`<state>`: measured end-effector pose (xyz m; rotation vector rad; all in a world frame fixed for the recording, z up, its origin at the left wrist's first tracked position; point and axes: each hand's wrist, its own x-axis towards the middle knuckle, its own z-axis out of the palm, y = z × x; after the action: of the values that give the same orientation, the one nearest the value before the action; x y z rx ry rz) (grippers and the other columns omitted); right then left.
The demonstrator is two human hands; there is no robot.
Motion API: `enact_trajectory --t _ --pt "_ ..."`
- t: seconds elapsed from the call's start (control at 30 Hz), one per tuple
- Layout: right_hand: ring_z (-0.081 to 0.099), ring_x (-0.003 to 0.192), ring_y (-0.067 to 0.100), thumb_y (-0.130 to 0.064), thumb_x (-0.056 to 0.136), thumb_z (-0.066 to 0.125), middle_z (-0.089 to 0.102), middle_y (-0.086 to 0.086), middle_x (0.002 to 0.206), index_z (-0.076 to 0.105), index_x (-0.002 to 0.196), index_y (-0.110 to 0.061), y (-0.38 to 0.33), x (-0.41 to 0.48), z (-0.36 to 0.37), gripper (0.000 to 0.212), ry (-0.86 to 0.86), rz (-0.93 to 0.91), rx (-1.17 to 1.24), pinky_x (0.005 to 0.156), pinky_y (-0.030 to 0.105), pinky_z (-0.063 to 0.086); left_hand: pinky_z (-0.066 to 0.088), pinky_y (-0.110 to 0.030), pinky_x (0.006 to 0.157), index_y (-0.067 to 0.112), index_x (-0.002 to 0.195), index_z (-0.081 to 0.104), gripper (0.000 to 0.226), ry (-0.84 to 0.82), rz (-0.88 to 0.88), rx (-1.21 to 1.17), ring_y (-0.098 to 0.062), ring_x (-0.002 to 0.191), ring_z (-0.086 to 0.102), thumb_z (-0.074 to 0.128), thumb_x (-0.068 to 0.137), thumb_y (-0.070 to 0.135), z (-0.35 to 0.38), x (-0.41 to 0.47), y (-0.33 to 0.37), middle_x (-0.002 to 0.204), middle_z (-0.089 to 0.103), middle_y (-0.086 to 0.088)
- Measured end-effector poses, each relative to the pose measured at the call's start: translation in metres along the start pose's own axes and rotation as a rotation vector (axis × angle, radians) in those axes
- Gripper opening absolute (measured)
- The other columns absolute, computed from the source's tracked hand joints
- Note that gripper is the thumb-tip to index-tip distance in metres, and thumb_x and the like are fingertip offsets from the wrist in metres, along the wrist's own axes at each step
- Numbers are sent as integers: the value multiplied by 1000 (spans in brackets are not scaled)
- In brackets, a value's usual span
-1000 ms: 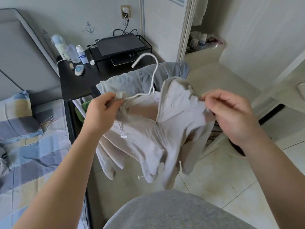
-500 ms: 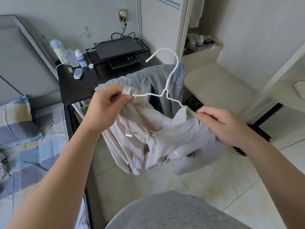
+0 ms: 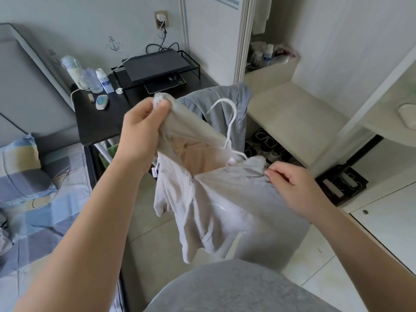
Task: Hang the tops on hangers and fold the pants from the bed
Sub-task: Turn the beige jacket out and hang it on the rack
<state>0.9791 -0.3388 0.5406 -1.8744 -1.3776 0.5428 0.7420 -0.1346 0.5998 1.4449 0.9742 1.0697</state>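
The beige zip-up top (image 3: 209,199) hangs in mid-air over the tiled floor (image 3: 315,262), beside the bed (image 3: 40,210). The left hand (image 3: 139,136) pinches one shoulder, raised high; the right hand (image 3: 290,188) pinches the other, lower. The white hanger (image 3: 229,131) sits tilted inside the open neck, its hook poking upward.

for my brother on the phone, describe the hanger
Find the black desk by the wall; in front, a beige zip-up top is held up. The hanger pokes from its neck: thin, white, hooked, unlike the soft grey garment behind.
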Motion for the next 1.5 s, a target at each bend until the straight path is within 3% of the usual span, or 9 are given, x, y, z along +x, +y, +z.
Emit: enact_trajectory --t 0.23,0.57,0.73,0.9,1.0,1.1,1.27,1.37,1.5 --pt "36 54 2 -6 100 56 41 -11 57 56 73 -2 -9 -3 -17 27 111 -144 205 54 13 29 34 -43 111 31 134 55 47 -210 160 749 -19 133 42 67 91 46 4 -5 -8 138 53 6" --pt "39 50 2 -7 99 59 48 0 58 63 76 -13 12 -6 -42 24 109 -119 172 52 9 31 43 -55 97 24 106 72 12 -128 428 691 -25 100 52 67 95 27 54 2 -24 100 57 15" --pt "42 52 2 -28 92 57 50 -9 58 62 78 -24 19 -8 -54 15 229 -62 173 51 13 32 46 -24 77 20 110 57 35 -60 131 666 -15 101 59 72 87 42 74 25 -36 104 59 15" --pt "43 54 4 -11 97 60 54 -4 59 64 77 -25 21 4 -54 25 237 6 184 53 16 33 56 -48 79 -4 99 58 30 -89 -335 75 -21 80 55 58 97 26 112 44 -56 87 58 -9" --pt "48 53 12 -19 97 60 58 3 61 65 73 -16 27 15 -63 24 96 124 70 56 31 39 38 -23 59 14 69 42 31 74 -205 33 -8 61 40 54 96 22 126 81 -46 62 42 9" --pt "56 59 24 -22 98 59 63 0 63 70 74 -26 23 29 -64 27 54 195 31 60 36 44 31 -17 49 17 61 37 38 -134 -23 178 -3 50 32 60 91 21 146 119 -29 51 34 16" --pt "54 67 10 -15 98 61 65 8 72 70 73 -20 10 63 -59 27 394 250 161 64 21 40 44 -24 63 -2 90 68 34 -731 73 307 -10 65 53 67 94 32 185 160 -19 72 61 -6" --pt "58 73 16 -11 96 62 69 15 78 74 78 -15 6 79 -68 22 552 282 192 69 30 44 48 -25 90 19 100 76 33 -664 369 338 -5 96 61 56 96 46 190 194 -15 90 66 24" --pt "61 73 10 -13 94 67 71 6 77 74 78 -24 -5 102 -82 21 670 249 162 69 21 47 42 -46 101 13 119 70 32 -769 833 511 -24 110 58 56 99 34 207 246 -9 112 67 1"
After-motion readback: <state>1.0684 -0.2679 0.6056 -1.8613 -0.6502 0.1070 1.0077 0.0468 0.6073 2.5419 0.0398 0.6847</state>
